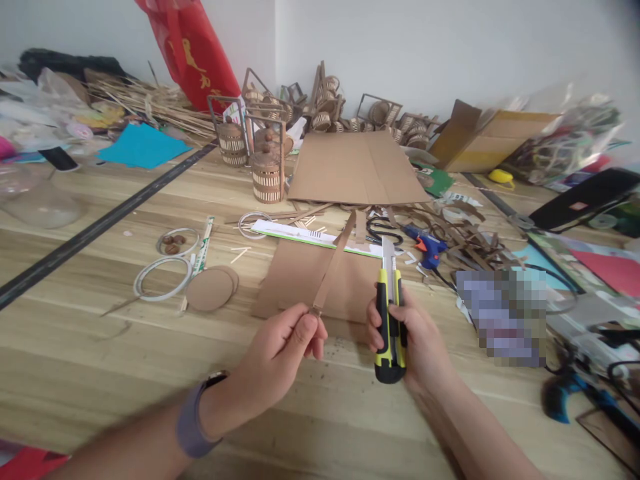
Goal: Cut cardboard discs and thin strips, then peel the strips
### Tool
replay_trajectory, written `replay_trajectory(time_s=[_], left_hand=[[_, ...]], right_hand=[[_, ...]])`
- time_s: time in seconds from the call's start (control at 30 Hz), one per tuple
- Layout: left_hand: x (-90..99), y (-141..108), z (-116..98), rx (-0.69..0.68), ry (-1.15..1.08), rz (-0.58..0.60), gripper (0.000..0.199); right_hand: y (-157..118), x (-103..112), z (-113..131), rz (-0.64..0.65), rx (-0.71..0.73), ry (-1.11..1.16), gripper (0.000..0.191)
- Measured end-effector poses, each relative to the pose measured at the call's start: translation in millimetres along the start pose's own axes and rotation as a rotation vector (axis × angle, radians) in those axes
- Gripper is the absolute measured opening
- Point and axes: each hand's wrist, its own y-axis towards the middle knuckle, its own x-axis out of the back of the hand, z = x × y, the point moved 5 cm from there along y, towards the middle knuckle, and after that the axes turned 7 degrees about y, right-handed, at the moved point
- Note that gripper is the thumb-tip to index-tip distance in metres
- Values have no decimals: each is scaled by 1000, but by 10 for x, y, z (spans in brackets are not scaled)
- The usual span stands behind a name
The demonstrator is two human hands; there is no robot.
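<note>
My left hand (287,350) pinches the near end of a narrow brown cardboard strip (333,267), which points up and away from me. In my right hand (413,327) is a yellow and black utility knife (390,333), upright with its blade extended. Beneath the strip lies a brown cardboard sheet (285,280), with a white and green strip (300,232) across its far edge. Two round cardboard discs (210,289) rest to the left, beside white rings (163,279) and a small ring holding brown balls (173,245).
Small lidded baskets (267,175) stand beyond the sheet, near a large cardboard piece (357,167). To the right are a blue glue gun (429,247), a heap of brown strips (470,237) and a cardboard box (490,140). A red bag (195,53) leans at the back.
</note>
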Motion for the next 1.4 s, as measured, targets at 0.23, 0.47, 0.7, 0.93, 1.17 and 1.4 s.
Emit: replay_trajectory(time_s=[0.23,0.47,0.7,0.93,1.17,1.4], left_hand=[[13,25,23,16,-20,-10,44],[-13,33,8,19,-109,-19,46],[-28,-2,19,-15,-6,1,44],[-32,-11,-60,-79,90,19,40],[-36,-24,-156,-203,298,1,33],[-67,-29,-226,-343,366,-1,24]], right_hand=[[-159,-142,-20,116,-51,-19,48],[-220,-151,29,198,76,-70,55],[-295,-88,123,146,304,-518,20],[-481,-298,251,223,716,-1276,42],[-528,-383,156,440,631,-1274,56],[-536,-396,158,452,509,-1253,34]])
